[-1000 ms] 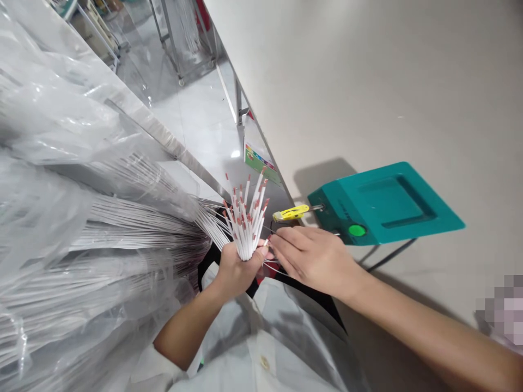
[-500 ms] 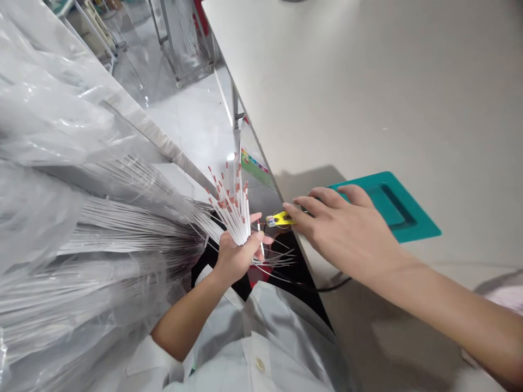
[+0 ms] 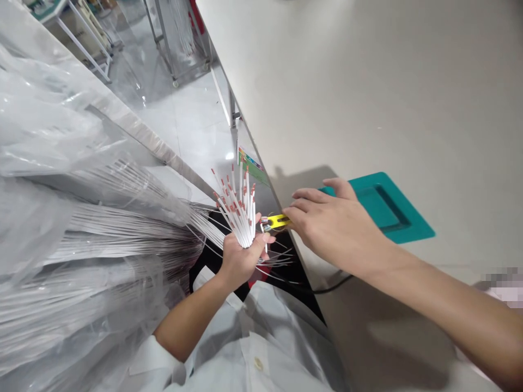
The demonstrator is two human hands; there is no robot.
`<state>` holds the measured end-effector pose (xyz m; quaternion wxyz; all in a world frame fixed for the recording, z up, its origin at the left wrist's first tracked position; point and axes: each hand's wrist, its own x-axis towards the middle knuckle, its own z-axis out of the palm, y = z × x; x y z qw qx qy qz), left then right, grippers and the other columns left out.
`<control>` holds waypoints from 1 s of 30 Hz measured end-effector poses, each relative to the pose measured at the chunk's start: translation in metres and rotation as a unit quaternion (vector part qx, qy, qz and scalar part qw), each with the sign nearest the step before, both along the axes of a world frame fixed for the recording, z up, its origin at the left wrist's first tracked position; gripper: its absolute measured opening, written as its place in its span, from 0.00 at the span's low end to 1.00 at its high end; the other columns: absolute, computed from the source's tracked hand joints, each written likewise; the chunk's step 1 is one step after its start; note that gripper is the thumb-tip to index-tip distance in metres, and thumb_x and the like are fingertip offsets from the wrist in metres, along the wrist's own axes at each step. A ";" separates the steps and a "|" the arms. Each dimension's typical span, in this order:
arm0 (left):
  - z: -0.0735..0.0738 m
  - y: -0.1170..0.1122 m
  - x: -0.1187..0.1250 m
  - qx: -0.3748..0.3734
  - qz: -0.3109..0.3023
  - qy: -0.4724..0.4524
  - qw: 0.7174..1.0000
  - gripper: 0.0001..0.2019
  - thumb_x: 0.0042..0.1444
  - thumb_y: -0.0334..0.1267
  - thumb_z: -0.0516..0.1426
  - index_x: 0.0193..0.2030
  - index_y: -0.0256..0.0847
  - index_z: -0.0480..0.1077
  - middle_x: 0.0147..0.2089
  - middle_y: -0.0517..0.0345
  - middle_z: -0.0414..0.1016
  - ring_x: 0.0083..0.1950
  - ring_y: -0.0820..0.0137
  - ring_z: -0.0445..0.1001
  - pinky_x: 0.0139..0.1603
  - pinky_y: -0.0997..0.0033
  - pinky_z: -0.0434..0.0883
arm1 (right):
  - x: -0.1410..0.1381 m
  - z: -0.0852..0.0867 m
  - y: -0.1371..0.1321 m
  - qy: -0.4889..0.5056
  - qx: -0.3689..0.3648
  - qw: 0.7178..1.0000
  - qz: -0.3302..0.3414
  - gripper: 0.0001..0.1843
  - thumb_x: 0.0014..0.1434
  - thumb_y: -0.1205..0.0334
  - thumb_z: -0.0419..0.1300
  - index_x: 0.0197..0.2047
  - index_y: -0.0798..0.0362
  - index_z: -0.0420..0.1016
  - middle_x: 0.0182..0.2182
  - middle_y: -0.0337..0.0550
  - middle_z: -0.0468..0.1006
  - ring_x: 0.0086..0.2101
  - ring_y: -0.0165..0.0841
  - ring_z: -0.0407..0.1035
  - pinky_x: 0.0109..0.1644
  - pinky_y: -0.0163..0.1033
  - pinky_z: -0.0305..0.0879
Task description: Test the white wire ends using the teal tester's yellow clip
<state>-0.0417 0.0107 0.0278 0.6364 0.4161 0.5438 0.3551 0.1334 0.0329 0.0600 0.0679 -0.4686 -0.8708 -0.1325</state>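
My left hand (image 3: 241, 261) is wrapped around a bundle of white wires (image 3: 243, 218) whose upper ends are reddish copper. A single wire stands a little apart by my left thumb and index finger. Its upper end is at the pale, coloured tip of a small yellow tool (image 3: 278, 220), whose exact kind I cannot make out. My right hand (image 3: 330, 223) reaches over the table edge with its fingertips closed on the tool's other end; the thumb is hidden. Under the right hand lies a flat teal tray (image 3: 417, 228).
A pale table (image 3: 368, 81) fills the right side. On the left hang thick bunches of grey-white wires (image 3: 122, 228) under clear plastic sheeting (image 3: 49, 130). A black cable (image 3: 330, 286) curves below the right forearm. A wheeled metal rack (image 3: 167, 49) stands further back.
My left hand has shifted right with the wire bundle, bringing the single wire to the yellow tool's tip. My right hand's fingers have drawn closer together; the tool has hardly moved.
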 end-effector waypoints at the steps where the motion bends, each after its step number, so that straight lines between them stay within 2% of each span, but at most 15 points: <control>1: 0.001 0.000 0.001 -0.007 0.005 0.003 1.000 0.26 0.50 0.37 0.59 0.57 0.34 0.66 0.30 0.54 0.79 0.19 0.79 0.66 0.26 0.74 0.68 | 0.000 0.001 0.000 -0.005 -0.005 1.000 0.001 0.14 0.59 0.70 0.48 0.24 0.50 0.66 0.24 0.45 0.75 0.35 0.40 0.67 0.48 0.56 0.53; 4: 0.004 0.001 0.003 -0.021 0.010 0.009 1.000 0.25 0.49 0.36 0.60 0.55 0.32 0.68 0.29 0.54 0.78 0.18 0.78 0.66 0.24 0.74 0.67 | 0.001 0.003 0.001 -0.021 -0.020 1.000 0.008 0.12 0.60 0.66 0.49 0.27 0.51 0.69 0.26 0.47 0.76 0.39 0.43 0.66 0.51 0.59 0.52; 6: 0.004 0.001 0.003 -0.019 0.015 0.014 1.000 0.25 0.49 0.36 0.60 0.55 0.33 0.68 0.28 0.55 0.78 0.18 0.78 0.66 0.24 0.74 0.68 | 0.001 0.002 0.000 -0.032 -0.021 0.999 0.014 0.10 0.61 0.61 0.51 0.34 0.52 0.72 0.30 0.50 0.76 0.42 0.46 0.65 0.52 0.61 0.51; 9: 0.002 0.000 0.002 -0.008 0.019 0.018 1.000 0.26 0.50 0.36 0.59 0.58 0.34 0.65 0.29 0.56 0.78 0.19 0.79 0.67 0.25 0.75 0.68 | 0.000 0.002 -0.001 -0.046 -0.022 0.999 0.013 0.16 0.61 0.57 0.52 0.48 0.57 0.70 0.35 0.52 0.75 0.44 0.48 0.64 0.53 0.60 0.52; 11: -0.001 -0.001 -0.001 -0.002 0.014 0.018 1.000 0.27 0.51 0.37 0.59 0.59 0.35 0.64 0.30 0.56 0.78 0.19 0.79 0.67 0.26 0.75 0.68 | -0.001 0.001 -0.003 -0.049 -0.023 0.998 0.009 0.21 0.59 0.55 0.54 0.53 0.58 0.67 0.36 0.52 0.75 0.43 0.47 0.64 0.52 0.59 0.54; 14: -0.005 -0.002 -0.006 0.015 -0.002 0.016 1.000 0.27 0.52 0.40 0.58 0.59 0.35 0.64 0.30 0.55 0.78 0.20 0.78 0.67 0.26 0.75 0.68 | -0.002 0.000 -0.003 -0.036 -0.022 0.999 0.008 0.24 0.58 0.51 0.56 0.53 0.57 0.68 0.34 0.51 0.75 0.41 0.45 0.65 0.52 0.56 0.54; 16: -0.006 -0.003 -0.010 0.022 -0.007 0.012 1.000 0.26 0.52 0.41 0.58 0.58 0.35 0.65 0.30 0.55 0.79 0.20 0.78 0.67 0.26 0.75 0.68 | -0.001 -0.001 -0.003 0.015 -0.025 1.000 0.010 0.23 0.57 0.49 0.56 0.51 0.55 0.70 0.32 0.51 0.76 0.40 0.45 0.66 0.52 0.55 0.54; 20: -0.004 -0.006 -0.018 0.026 -0.004 0.018 0.999 0.18 0.51 0.41 0.59 0.47 0.35 0.72 0.32 0.54 0.79 0.19 0.79 0.66 0.25 0.75 0.67 | 0.001 0.001 -0.004 0.104 -0.013 0.994 0.028 0.26 0.55 0.41 0.55 0.47 0.51 0.73 0.32 0.50 0.77 0.39 0.46 0.68 0.51 0.55 0.55; 23: 0.001 -0.009 -0.023 0.022 0.014 0.019 0.999 0.13 0.50 0.40 0.59 0.41 0.35 0.73 0.30 0.55 0.79 0.18 0.79 0.66 0.23 0.76 0.66 | -0.004 0.003 -0.014 0.133 0.023 0.990 0.037 0.18 0.58 0.49 0.56 0.45 0.52 0.74 0.35 0.48 0.79 0.37 0.42 0.70 0.45 0.51 0.61; 26: 0.006 -0.012 -0.028 0.013 0.041 -0.009 0.999 0.12 0.49 0.40 0.60 0.39 0.36 0.71 0.28 0.55 0.79 0.17 0.79 0.66 0.21 0.76 0.65 | -0.017 0.000 -0.031 0.269 0.019 0.962 0.041 0.09 0.58 0.64 0.57 0.42 0.53 0.75 0.36 0.47 0.79 0.36 0.37 0.72 0.41 0.42 0.67; 28: 0.009 -0.014 -0.031 0.013 0.039 -0.035 0.999 0.11 0.49 0.40 0.60 0.36 0.35 0.71 0.28 0.55 0.79 0.16 0.79 0.65 0.20 0.76 0.64 | -0.028 -0.007 -0.042 0.380 -0.035 0.924 0.034 0.10 0.58 0.67 0.57 0.43 0.54 0.76 0.36 0.48 0.79 0.37 0.35 0.73 0.42 0.39 0.69; 30: 0.011 -0.016 -0.034 0.020 0.023 -0.063 0.998 0.11 0.49 0.41 0.60 0.35 0.35 0.72 0.28 0.54 0.78 0.16 0.80 0.64 0.19 0.77 0.63 | -0.040 -0.014 -0.049 0.478 -0.107 0.872 -0.011 0.11 0.58 0.68 0.57 0.43 0.52 0.76 0.36 0.46 0.78 0.37 0.32 0.73 0.40 0.37 0.71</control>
